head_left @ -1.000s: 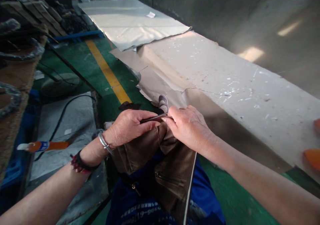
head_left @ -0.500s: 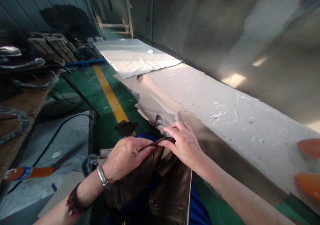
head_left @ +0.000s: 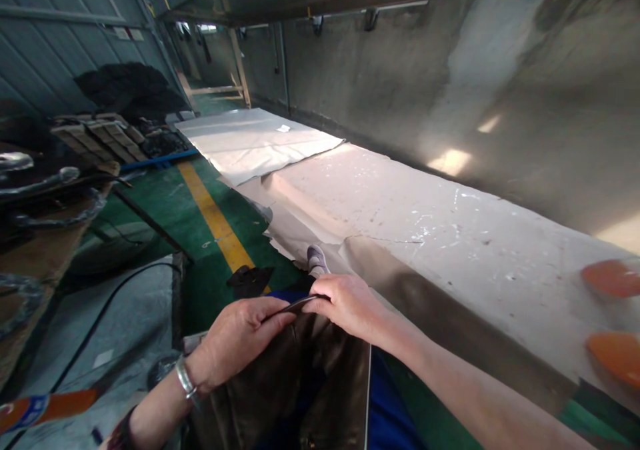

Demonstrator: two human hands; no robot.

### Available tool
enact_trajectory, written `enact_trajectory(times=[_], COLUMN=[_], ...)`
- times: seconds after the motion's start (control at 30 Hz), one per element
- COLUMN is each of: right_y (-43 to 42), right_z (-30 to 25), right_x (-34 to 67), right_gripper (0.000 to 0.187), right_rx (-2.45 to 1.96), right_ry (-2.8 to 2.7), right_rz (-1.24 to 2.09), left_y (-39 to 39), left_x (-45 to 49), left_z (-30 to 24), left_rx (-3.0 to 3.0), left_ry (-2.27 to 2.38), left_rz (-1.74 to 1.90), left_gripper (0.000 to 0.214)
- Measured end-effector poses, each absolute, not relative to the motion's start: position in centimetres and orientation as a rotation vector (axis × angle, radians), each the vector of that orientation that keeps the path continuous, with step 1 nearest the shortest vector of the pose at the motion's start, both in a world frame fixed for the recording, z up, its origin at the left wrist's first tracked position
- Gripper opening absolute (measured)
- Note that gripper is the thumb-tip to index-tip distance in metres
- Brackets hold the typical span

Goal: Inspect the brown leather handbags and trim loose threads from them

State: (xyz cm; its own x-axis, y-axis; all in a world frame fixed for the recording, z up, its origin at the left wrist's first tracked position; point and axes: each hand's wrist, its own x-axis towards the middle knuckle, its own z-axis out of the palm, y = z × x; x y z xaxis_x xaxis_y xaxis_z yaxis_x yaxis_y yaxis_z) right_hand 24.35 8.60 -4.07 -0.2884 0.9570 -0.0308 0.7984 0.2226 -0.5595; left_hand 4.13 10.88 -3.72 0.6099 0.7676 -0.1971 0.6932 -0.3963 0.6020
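Observation:
Across my lap lies a brown leather-like piece (head_left: pixel 265 383), dark and glossy, with a small metal part near the bottom of the picture; its full shape is cut off. My left hand (head_left: pixel 233 337), wearing a silver bangle, pinches its upper edge between thumb and fingers. A short way to the right, my right hand (head_left: pixel 345 307) grips the same edge, thumb beneath and fingers curled over it. Between the two hands the edge shows as a thin dark, slightly bent strip. Blue cloth (head_left: pixel 390 403) shows beside and under the leather, and a shoe (head_left: pixel 316 258) beyond my right hand.
To the right stretches a long low surface covered with pale sheeting (head_left: pixel 400 217), with two orange objects (head_left: pixel 617 357) at its near end. A cluttered workbench (head_left: pixel 60 237) stands left. An orange bottle (head_left: pixel 65 405) is at lower left. A dark scrap (head_left: pixel 249 280) lies on the green floor.
The view has tilted up, and both hands sit lower and further left in the picture. Both still grip the leather edge, which now curves a little differently between them.

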Motion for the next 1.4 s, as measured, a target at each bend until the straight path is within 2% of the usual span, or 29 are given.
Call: enact_trajectory(times=[0.23, 0.37, 0.43, 0.53, 0.6, 0.7, 0.9, 1.1, 1.2, 1.27, 1.4], right_y=[8.3, 7.8, 7.1, 6.0, 5.4, 5.1, 5.0, 4.5, 4.3, 4.3, 4.3], right_z=[-4.4, -3.2, -2.4, -1.9, -2.1, -2.5, -2.4, -2.7, -3.6, -4.2, -4.4], right_x=[23.6, 23.9, 24.3, 25.0, 25.3, 25.5, 25.1, 24.7, 24.8, 24.9, 25.1], right_gripper=[0.017, 0.032, 0.036, 0.020, 0.022, 0.013, 0.025, 0.023, 0.010, 0.018, 0.016], right_rx=[-1.668, -1.701, -1.728, -1.733, -1.753, -1.808, -1.768, -1.773, -1.711, -1.601, -1.438], right_ry=[-2.220, -2.184, -2.133, -2.044, -1.988, -1.928, -2.005, -2.053, -2.010, -2.029, -2.220], right_rz=[0.548, 0.686, 0.820, 0.826, 0.823, 0.911, 0.866, 0.795, 0.649, 0.440, 0.035], left_y=[12.3, 13.2, 13.3, 13.2, 13.0, 12.6, 11.9, 11.6, 11.7, 11.8, 11.9], left_x=[6.4, 7.2, 7.0, 6.5, 6.2, 5.9, 5.2, 4.7, 4.9, 5.1, 5.4], left_z=[-1.9, -2.4, -2.8, -3.0, -2.9, -2.7, -2.5, -2.8, -2.8, -2.7, -2.6], left_rx=[2.246, 2.260, 2.216, 2.139, 2.082, 2.025, 1.947, 1.925, 1.938, 1.948, 1.937], left_ry=[0.978, 0.885, 0.870, 0.940, 1.005, 1.042, 1.060, 0.991, 0.984, 0.990, 1.044], left_rz=[-0.060, -0.153, -0.111, -0.026, 0.006, 0.034, 0.077, 0.158, 0.156, 0.155, 0.153], left_gripper=[0.021, 0.023, 0.026, 0.029, 0.030, 0.032, 0.033, 0.037, 0.035, 0.035, 0.034])
